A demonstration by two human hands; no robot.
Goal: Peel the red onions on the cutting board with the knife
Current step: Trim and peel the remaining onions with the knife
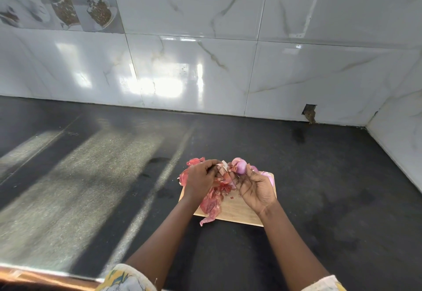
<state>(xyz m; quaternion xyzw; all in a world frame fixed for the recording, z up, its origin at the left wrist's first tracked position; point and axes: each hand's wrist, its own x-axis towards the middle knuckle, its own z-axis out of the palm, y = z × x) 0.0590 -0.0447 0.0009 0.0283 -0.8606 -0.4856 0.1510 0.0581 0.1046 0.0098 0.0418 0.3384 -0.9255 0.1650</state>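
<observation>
A wooden cutting board (237, 210) lies on the dark counter, with a heap of red onion peels (212, 201) covering its left side. My right hand (257, 190), palm up, holds a partly peeled red onion (239, 166) at its fingertips above the board. My left hand (201, 180) is curled round what looks like the knife (224, 167); only a short pale tip shows, pointing at the onion, and the handle is hidden. Peeled pale-pink onions (268, 176) lie on the board's far right corner, partly behind my right hand.
The black counter (114, 176) stretches left and right of the board. A glossy marble-tiled wall (205, 73) rises behind it, and a side wall (399, 149) closes the right. A small hole in the wall (309, 112) sits at counter level.
</observation>
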